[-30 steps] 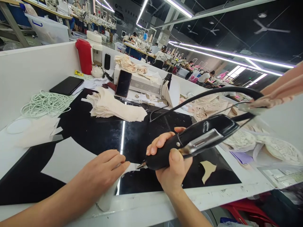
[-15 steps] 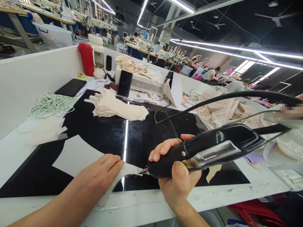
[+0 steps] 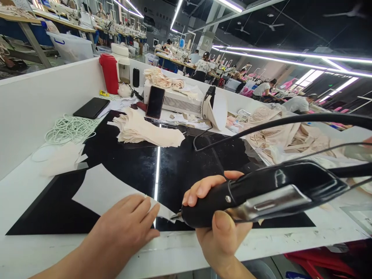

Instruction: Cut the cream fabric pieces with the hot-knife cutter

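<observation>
My right hand (image 3: 216,217) is wrapped round black corded electric scissors (image 3: 261,193), thumb by the metal lever on their side. Their pointed metal tip is at the narrow right end of a white fabric piece (image 3: 100,190), which lies over the black mat (image 3: 130,166). On this fabric rests my left hand (image 3: 128,224), palm down, with the fingers bent over its near edge and the thumb out to the side, apart from them. Part of the fabric is hidden under that hand. Beyond it lies a stack of cream fabric pieces (image 3: 148,130).
A thick black cable (image 3: 276,119) arcs across the right side. Pale green cord (image 3: 69,130) and a tablet (image 3: 91,107) lie at left. Behind the mat stand a phone (image 3: 155,102), a red container (image 3: 109,73) and a white machine (image 3: 181,104). Cream fabric strips (image 3: 302,139) are heaped at right.
My left hand has turned and its thumb now shows apart from the fingers. The white fabric lies flatter near the blades. The electric scissors have shifted slightly lower in view.
</observation>
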The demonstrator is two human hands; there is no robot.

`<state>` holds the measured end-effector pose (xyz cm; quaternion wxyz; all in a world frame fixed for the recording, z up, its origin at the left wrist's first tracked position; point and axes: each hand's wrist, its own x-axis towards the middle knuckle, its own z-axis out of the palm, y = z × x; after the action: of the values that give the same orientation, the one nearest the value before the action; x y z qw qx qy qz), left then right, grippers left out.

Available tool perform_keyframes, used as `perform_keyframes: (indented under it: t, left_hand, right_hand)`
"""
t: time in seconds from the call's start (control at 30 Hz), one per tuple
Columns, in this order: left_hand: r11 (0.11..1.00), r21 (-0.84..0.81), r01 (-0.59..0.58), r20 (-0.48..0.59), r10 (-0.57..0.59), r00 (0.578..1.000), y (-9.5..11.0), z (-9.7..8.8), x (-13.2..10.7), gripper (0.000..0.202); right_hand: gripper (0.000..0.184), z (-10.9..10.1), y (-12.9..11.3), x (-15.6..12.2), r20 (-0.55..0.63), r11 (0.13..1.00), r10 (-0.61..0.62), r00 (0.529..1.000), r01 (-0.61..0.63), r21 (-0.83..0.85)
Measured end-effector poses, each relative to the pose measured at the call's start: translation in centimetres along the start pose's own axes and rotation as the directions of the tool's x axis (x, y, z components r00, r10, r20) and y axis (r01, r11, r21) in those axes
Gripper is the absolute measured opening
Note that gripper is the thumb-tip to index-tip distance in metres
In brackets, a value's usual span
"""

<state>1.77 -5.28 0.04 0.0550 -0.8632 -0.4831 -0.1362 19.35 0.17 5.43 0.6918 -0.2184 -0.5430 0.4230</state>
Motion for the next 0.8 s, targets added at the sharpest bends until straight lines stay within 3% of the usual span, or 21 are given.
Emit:
perform_keyframes:
  t: [0.1, 0.17, 0.43, 0.8]
  left_hand:
    - [0.994, 0.105, -0.025, -0.074, 0.033, 0.997, 0.7, 0.0, -0.2, 0.059]
    - [0.990, 0.136, -0.023, -0.120, 0.039, 0.992, 1.0, 0.1, -0.4, 0.065]
    - [0.969, 0.221, -0.113, -0.129, 0.144, 0.981, 0.9, 0.9, -1.0, 0.073]
    - [0.976, 0.205, -0.078, -0.093, 0.099, 0.991, 1.2, 1.0, -0.8, 0.072]
  right_hand:
    - [0.037, 0.0, -0.1, -0.1, 0.000, 1.000, 0.003, 1.000, -0.003, -0.006]
    - [0.038, -0.1, -0.1, -0.1, 0.010, 1.000, 0.012, 1.000, -0.012, -0.003]
    - [0.036, 0.7, 0.4, 1.8, -0.036, 0.998, 0.038, 0.999, -0.036, 0.054]
    - [0.034, 1.6, 2.1, 2.1, 0.036, 0.995, 0.073, 0.997, -0.075, 0.058]
